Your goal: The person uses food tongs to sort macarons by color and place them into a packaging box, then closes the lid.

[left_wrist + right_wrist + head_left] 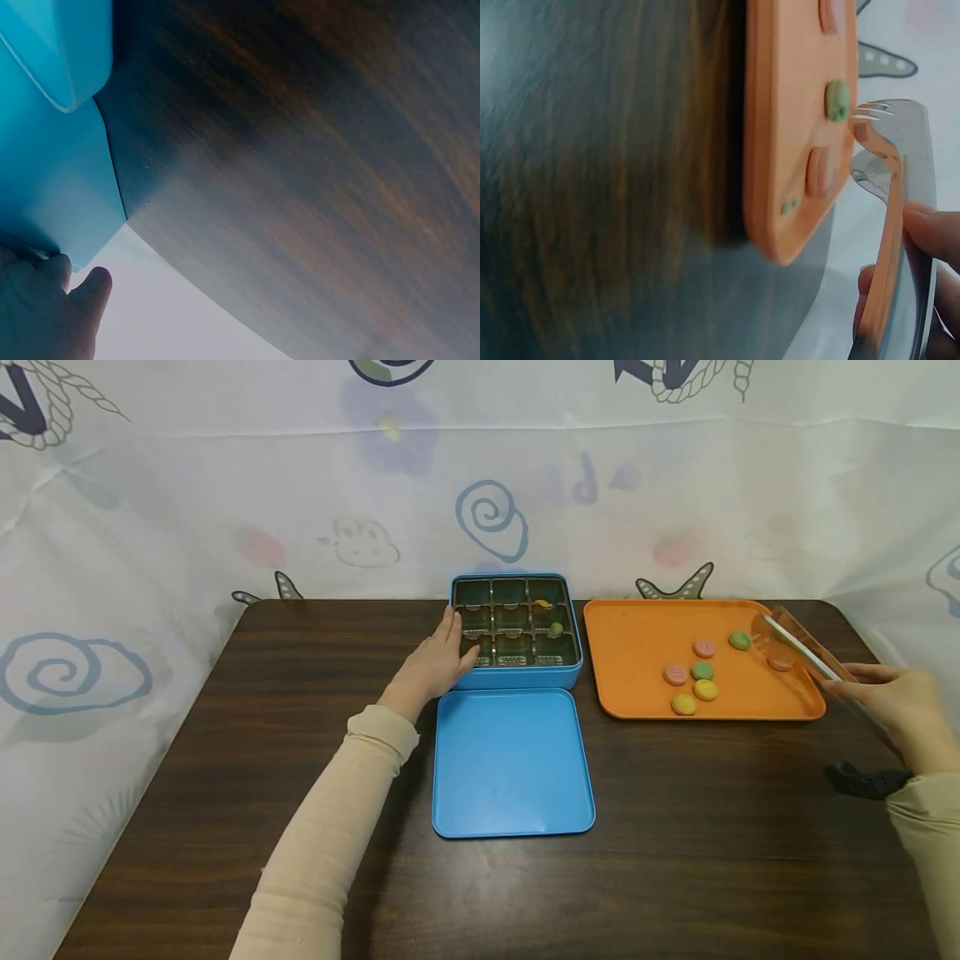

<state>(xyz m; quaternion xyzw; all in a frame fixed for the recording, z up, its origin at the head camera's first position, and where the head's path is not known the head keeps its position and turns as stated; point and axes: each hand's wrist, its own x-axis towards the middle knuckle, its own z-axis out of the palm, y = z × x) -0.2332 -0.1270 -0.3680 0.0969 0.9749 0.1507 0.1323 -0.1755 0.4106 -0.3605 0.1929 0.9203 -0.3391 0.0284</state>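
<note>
A blue box (517, 678) with a dark divided insert stands at the table's back. My left hand (431, 664) rests against its left side, fingers straight, thumb by the front corner. Inside, in the right column, lie a small yellow piece (543, 604) and a green piece (555, 630). My right hand (903, 710) grips metal tongs (900, 225) with a fork end and a spoon end. Their tips hang over the right part of an orange tray (630, 677), near a green candy-like disc (740, 640) and a pink-orange disc (780, 662). Nothing shows clearly between the tips.
Several more pink, green and yellow discs (702, 671) lie mid-tray. A flat blue lid (513, 764) lies in front of the box. A dark band (866, 781) hangs at my right wrist. Behind the dark wooden table (675, 860) hangs a white patterned cloth (300, 485).
</note>
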